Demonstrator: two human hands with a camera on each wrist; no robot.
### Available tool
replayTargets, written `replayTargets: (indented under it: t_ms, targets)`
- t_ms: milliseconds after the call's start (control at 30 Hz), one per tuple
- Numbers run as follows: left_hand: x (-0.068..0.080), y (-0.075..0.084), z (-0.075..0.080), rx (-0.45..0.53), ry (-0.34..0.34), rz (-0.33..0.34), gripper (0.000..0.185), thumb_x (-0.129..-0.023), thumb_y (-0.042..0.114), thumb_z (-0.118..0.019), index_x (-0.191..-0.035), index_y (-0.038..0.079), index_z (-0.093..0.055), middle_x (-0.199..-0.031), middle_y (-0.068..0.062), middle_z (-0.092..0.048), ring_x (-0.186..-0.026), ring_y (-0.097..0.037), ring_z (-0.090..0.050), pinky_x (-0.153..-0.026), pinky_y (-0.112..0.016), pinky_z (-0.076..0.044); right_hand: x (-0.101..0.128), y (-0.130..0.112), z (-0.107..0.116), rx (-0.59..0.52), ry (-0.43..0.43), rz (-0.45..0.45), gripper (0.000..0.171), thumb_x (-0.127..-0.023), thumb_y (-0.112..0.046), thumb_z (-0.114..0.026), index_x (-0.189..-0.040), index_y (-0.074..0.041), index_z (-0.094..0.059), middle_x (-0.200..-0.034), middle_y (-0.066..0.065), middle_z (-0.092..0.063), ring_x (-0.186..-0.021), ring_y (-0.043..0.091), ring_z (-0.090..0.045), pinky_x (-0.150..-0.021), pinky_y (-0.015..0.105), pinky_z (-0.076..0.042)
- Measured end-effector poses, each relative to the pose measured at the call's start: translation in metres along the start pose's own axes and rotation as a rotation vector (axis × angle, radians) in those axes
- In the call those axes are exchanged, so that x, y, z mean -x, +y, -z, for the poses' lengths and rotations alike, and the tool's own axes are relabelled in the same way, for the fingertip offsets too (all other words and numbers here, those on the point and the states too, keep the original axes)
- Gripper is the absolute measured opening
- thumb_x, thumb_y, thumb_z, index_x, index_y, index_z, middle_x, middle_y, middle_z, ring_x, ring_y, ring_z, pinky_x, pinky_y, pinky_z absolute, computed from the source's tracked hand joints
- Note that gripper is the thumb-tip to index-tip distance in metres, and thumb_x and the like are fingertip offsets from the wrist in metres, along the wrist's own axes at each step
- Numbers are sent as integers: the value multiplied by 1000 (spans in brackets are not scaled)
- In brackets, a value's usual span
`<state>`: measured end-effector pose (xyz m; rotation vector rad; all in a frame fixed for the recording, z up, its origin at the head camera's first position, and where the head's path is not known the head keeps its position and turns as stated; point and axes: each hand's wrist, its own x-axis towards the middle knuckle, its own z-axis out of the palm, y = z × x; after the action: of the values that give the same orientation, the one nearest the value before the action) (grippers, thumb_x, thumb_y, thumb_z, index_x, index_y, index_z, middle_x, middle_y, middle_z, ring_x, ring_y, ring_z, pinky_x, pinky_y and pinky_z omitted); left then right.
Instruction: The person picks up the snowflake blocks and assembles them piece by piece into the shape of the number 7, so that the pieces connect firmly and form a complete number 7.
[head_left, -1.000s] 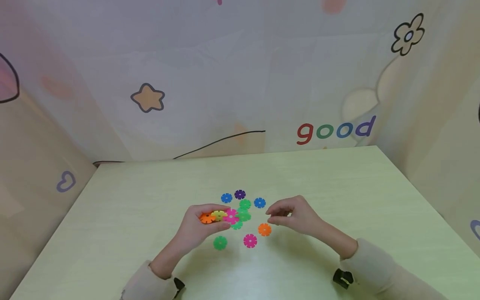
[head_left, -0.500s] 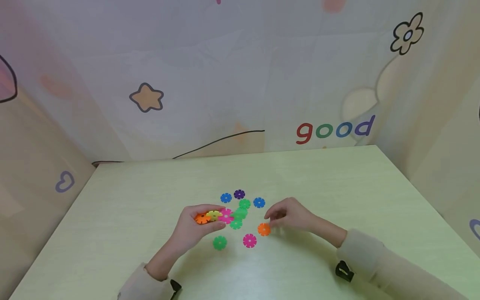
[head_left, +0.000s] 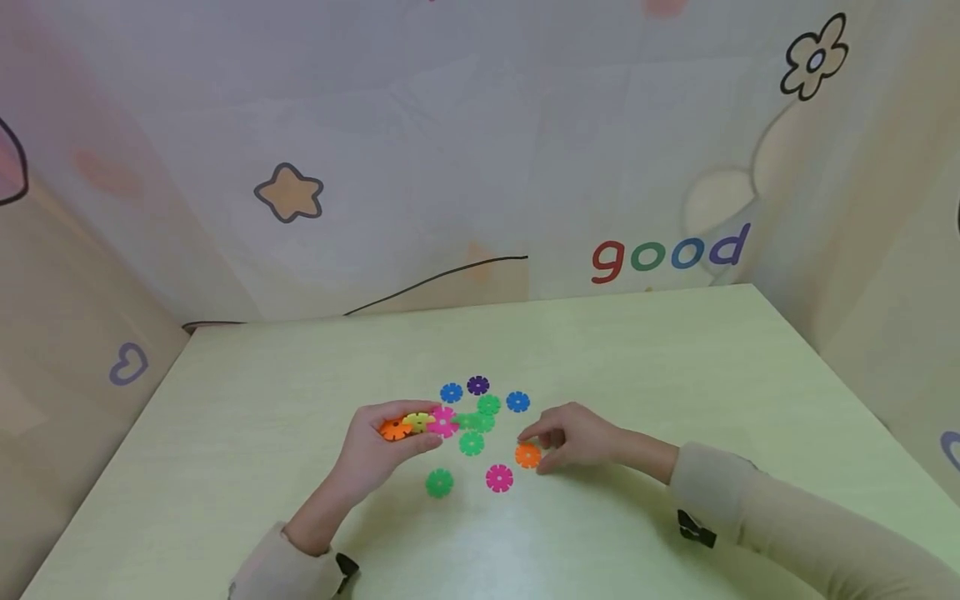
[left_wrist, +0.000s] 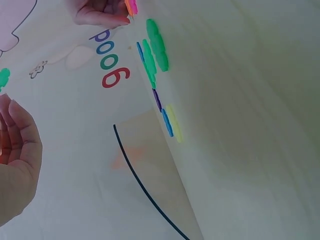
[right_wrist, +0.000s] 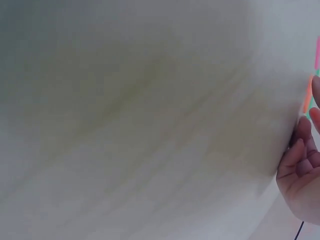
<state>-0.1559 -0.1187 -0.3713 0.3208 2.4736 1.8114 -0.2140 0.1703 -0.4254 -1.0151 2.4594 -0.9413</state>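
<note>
The left hand curls its fingers round a joined row of snowflake discs, orange, yellow and pink, held just above the table; the row's pink end lies close to a green disc cluster. The right hand lies low on the table, fingers bent, their tips at a loose orange disc; whether it pinches the disc or only touches it is hard to tell. Near it lie a pink disc and a green disc; beyond them two blue discs and a purple disc.
</note>
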Motion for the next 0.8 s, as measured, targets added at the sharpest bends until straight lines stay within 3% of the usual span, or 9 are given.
replayTargets:
  t_ms: [300,500,800]
  targets:
    - [-5,1,1,19,8,-30,36,-76,7,-75,-110,5,-67,-112,-12,-63,-89,-22,-63,-71,-23,-52,-2,-4,-2,60,-7,-26,28,-75,-15,-76,-102,-10,-69,-71,-9,-49,-65,7,-45,-58,20,-41]
    - [-7,3,0,17,2,-48,36,-76,6,-74,-111,4,-67,-112,-12,-63,-89,-22,-62,-71,-23,-52,-1,-9,-3,84,8,-71,24,-75,-14,-76,-95,-13,-62,-77,-6,-51,-66,10,-45,-60,22,-42]
    - [-11,3,1,3,13,-63,35,-77,7,-74,-111,5,-67,-110,-12,-63,-83,-21,-63,-69,-23,-52,-1,-15,0,56,2,-126,25,-76,-14,-75,-95,-13,-58,-68,-7,-52,-63,11,-47,-58,22,-43]
